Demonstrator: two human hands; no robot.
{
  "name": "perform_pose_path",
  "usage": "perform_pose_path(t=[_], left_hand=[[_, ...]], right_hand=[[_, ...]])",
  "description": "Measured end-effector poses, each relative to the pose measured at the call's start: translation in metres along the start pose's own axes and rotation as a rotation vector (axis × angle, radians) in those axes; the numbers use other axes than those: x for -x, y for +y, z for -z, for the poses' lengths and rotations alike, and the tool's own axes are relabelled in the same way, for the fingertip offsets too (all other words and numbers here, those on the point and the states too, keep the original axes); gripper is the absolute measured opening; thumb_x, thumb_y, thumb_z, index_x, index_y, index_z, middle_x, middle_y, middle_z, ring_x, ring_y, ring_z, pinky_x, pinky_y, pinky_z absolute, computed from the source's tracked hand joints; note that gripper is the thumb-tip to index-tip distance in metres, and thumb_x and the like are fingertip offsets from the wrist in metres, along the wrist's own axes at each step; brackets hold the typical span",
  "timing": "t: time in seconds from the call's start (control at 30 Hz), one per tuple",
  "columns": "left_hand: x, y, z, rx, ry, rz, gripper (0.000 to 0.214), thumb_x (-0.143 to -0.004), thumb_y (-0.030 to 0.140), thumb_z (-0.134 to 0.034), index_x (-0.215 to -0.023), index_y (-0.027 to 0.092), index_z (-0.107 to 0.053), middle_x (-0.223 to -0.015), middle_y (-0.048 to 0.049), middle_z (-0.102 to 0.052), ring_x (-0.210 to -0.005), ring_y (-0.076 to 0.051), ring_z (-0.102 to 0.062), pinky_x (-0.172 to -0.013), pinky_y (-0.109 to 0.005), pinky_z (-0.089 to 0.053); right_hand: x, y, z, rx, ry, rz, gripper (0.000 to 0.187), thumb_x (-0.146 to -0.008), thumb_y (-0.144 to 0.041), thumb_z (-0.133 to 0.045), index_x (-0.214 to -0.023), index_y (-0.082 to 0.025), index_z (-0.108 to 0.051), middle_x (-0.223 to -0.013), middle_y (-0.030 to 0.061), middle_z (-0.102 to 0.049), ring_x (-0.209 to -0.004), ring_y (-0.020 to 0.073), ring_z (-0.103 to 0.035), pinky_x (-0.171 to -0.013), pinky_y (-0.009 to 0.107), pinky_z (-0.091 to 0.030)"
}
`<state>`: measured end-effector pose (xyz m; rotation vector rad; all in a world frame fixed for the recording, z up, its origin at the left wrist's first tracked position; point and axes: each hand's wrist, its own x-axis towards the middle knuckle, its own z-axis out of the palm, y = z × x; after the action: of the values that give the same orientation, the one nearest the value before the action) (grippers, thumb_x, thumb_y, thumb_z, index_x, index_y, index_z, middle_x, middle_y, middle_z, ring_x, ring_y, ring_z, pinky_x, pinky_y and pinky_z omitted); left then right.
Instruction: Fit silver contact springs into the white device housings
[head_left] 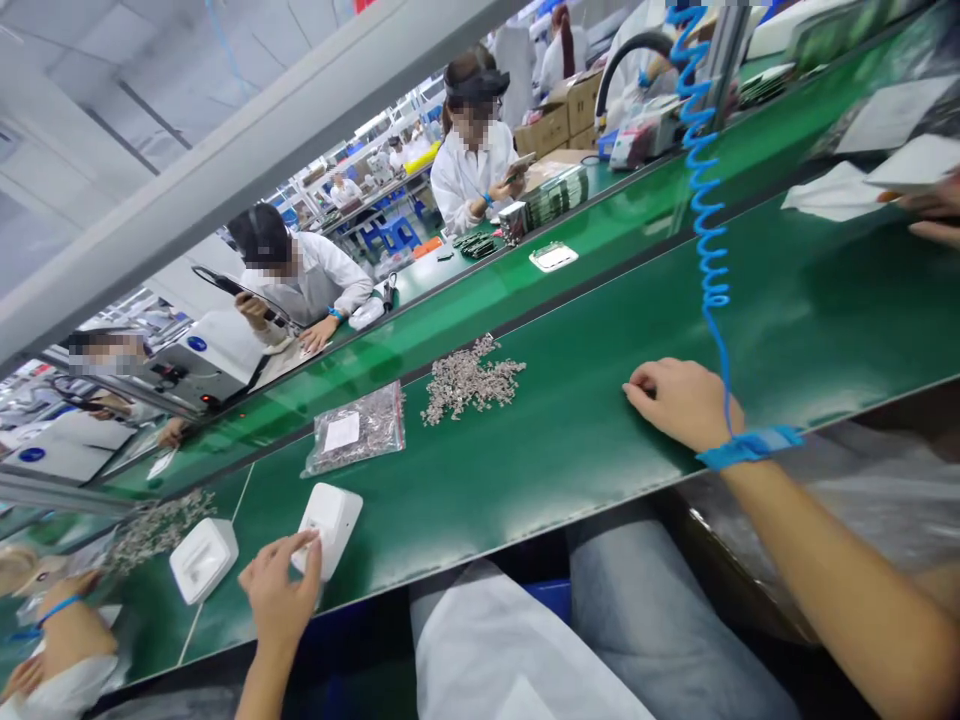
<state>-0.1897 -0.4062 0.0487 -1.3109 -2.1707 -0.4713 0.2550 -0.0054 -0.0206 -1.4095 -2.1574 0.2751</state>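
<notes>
My left hand (279, 590) reaches to the near edge of the green belt (600, 440) and grips a white plastic housing (330, 522), fingers curled on its near end. A second white housing (202, 558) lies just to its left. My right hand (679, 400) rests on the belt farther right, fingers curled under, knuckles up; whether it holds anything is hidden. A blue wrist strap (750, 446) circles that wrist, its coiled blue cord (705, 200) rising to the frame above. A loose heap of small metal parts (471, 380) lies between the hands, farther back.
A clear bag of small parts (358, 430) lies left of the heap. Another heap (154, 525) sits at far left. Workers in white coats sit across a second belt (525, 290). White sheets (862, 185) and another person's fingers (934, 215) are at right.
</notes>
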Motion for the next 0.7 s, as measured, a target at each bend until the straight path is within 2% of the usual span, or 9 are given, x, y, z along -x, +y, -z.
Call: perform_pose_path(t=[0.03,0.07,0.17,0.2,0.27,0.3,0.4,0.53,0.7], left_hand=[[-0.015,0.024,-0.010,-0.012,0.129,0.006,0.019,-0.089,0.038,-0.059,-0.091,0.022,-0.070,-0.084,-0.0063,-0.071,-0.085,-0.027,-0.064,-0.090,-0.044,-0.038],[-0.032,0.054,-0.023,0.038,0.161,-0.054,0.016,-0.089,0.035,-0.060,-0.091,0.022,-0.069,-0.081,-0.0058,-0.070,-0.082,-0.026,-0.063,-0.087,-0.043,-0.040],[-0.087,0.158,-0.075,0.258,-0.077,-0.373,0.015,-0.092,0.024,-0.055,-0.097,0.022,-0.068,-0.089,-0.0052,-0.071,-0.085,-0.022,-0.062,-0.083,-0.038,-0.041],[-0.104,0.190,-0.094,0.295,-0.134,-0.433,0.017,-0.092,0.021,-0.053,-0.099,0.022,-0.068,-0.091,-0.0054,-0.071,-0.089,-0.021,-0.062,-0.081,-0.037,-0.041],[-0.128,0.237,-0.127,0.333,-0.190,-0.473,0.018,-0.087,0.014,-0.053,-0.097,0.020,-0.067,-0.094,-0.0055,-0.070,-0.095,-0.020,-0.062,-0.080,-0.036,-0.040],[-0.134,0.252,-0.140,0.335,-0.204,-0.482,0.018,-0.084,0.012,-0.055,-0.094,0.020,-0.067,-0.093,-0.0054,-0.070,-0.095,-0.021,-0.061,-0.080,-0.036,-0.040],[-0.135,0.264,-0.160,0.335,-0.182,-0.469,0.015,-0.076,0.012,-0.059,-0.088,0.019,-0.065,-0.090,-0.0057,-0.067,-0.092,-0.022,-0.058,-0.080,-0.040,-0.036],[-0.128,0.258,-0.159,0.351,-0.218,-0.474,0.008,-0.081,0.021,-0.061,-0.088,0.021,-0.065,-0.091,-0.0054,-0.067,-0.094,-0.024,-0.056,-0.082,-0.043,-0.032],[-0.132,0.265,-0.158,0.358,-0.297,-0.461,0.009,-0.088,0.027,-0.059,-0.092,0.021,-0.065,-0.094,-0.0058,-0.067,-0.097,-0.024,-0.056,-0.079,-0.044,-0.029]], right_hand=[[-0.004,-0.011,-0.002,0.003,-0.033,0.062,0.016,-0.087,-0.032,-0.057,-0.079,-0.021,-0.065,-0.084,0.0055,-0.067,-0.076,0.0220,-0.059,-0.062,0.032,-0.036],[-0.011,-0.024,-0.003,-0.019,-0.083,0.151,0.013,-0.087,-0.029,-0.057,-0.082,-0.021,-0.065,-0.084,0.0052,-0.066,-0.076,0.0214,-0.059,-0.063,0.032,-0.036],[-0.039,-0.077,-0.016,-0.124,-0.198,0.549,0.010,-0.089,-0.022,-0.055,-0.092,-0.020,-0.065,-0.092,0.0055,-0.066,-0.084,0.0205,-0.061,-0.069,0.030,-0.041],[-0.048,-0.093,-0.022,-0.153,-0.219,0.661,0.012,-0.089,-0.017,-0.053,-0.091,-0.020,-0.065,-0.093,0.0058,-0.065,-0.086,0.0200,-0.061,-0.072,0.029,-0.042],[-0.065,-0.115,-0.036,-0.233,-0.218,0.777,0.018,-0.086,-0.009,-0.049,-0.088,-0.018,-0.065,-0.093,0.0061,-0.063,-0.086,0.0192,-0.060,-0.075,0.029,-0.043],[-0.071,-0.119,-0.043,-0.277,-0.193,0.798,0.020,-0.083,-0.007,-0.049,-0.087,-0.018,-0.065,-0.092,0.0064,-0.062,-0.085,0.0192,-0.059,-0.076,0.029,-0.044],[-0.075,-0.115,-0.056,-0.374,-0.119,0.853,0.019,-0.076,-0.008,-0.053,-0.089,-0.017,-0.065,-0.091,0.0071,-0.059,-0.087,0.0206,-0.056,-0.078,0.031,-0.044],[-0.069,-0.101,-0.056,-0.317,-0.159,0.941,0.011,-0.080,-0.018,-0.060,-0.088,-0.017,-0.067,-0.092,0.0079,-0.059,-0.086,0.0220,-0.054,-0.076,0.034,-0.042],[-0.070,-0.104,-0.058,-0.214,-0.208,0.910,0.015,-0.091,-0.025,-0.060,-0.092,-0.014,-0.069,-0.093,0.0096,-0.062,-0.087,0.0229,-0.055,-0.074,0.035,-0.041]])
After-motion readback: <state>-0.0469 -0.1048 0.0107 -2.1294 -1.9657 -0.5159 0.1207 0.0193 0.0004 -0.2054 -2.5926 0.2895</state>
